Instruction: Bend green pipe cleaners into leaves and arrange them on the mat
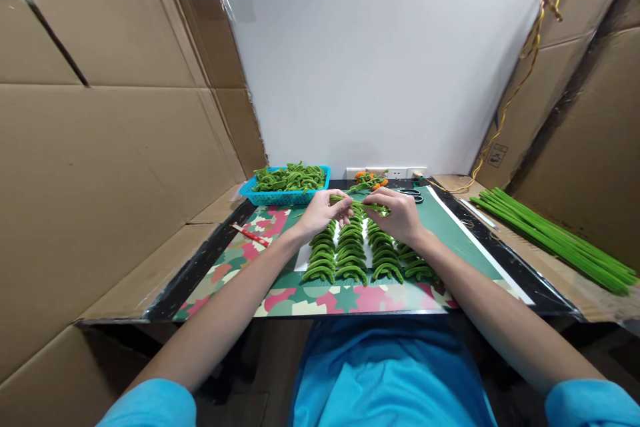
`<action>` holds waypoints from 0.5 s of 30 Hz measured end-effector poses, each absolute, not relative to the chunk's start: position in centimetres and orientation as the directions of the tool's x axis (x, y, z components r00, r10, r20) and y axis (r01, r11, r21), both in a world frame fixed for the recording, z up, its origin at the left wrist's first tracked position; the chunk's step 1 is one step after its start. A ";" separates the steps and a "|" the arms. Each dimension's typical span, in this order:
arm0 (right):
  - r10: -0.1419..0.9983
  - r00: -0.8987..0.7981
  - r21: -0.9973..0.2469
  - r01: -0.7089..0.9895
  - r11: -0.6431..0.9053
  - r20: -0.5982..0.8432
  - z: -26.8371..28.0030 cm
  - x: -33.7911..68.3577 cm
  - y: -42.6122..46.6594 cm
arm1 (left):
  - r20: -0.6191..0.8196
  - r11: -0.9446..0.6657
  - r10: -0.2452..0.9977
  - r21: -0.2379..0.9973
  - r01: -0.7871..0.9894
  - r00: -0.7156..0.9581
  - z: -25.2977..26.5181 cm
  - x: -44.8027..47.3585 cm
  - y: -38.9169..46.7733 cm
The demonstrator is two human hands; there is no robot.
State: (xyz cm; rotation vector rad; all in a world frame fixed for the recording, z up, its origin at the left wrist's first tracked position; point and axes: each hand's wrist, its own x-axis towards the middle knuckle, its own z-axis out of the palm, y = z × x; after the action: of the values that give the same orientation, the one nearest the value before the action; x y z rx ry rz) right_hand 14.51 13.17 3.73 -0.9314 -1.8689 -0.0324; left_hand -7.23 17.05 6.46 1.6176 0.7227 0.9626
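My left hand (327, 211) and my right hand (395, 213) are raised over the far part of the table. Both are closed, pinching a green fuzzy pipe cleaner (356, 204) stretched between them. Its exact shape is partly hidden by the fingers. Below and in front of the hands, curved green pipe-cleaner pieces (351, 255) lie in several columns on white paper (301, 260). Just beyond the hands, an orange and green pipe-cleaner flower piece (371, 181) rests near the wall.
A blue basket (285, 197) heaped with bent green pieces stands at the back left. Black-handled scissors (411, 195) lie beyond my right hand. Long green pipe cleaners (550, 239) lie at the right, beside cardboard walls. A red-and-white strip (251, 235) is at the left; a power strip (397, 173) lines the wall.
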 end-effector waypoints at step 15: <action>0.833 -0.129 -0.826 0.114 0.552 0.539 4.9 12.2 12.8 | 0.342 -0.318 0.864 0.940 -0.126 0.370 6.8 -6.5 16.3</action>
State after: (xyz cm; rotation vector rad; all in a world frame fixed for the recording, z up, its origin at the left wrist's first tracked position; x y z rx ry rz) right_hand 12.17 12.79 4.85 -0.8207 -1.6017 0.7550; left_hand -6.47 16.33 6.75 1.5676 0.6816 1.1671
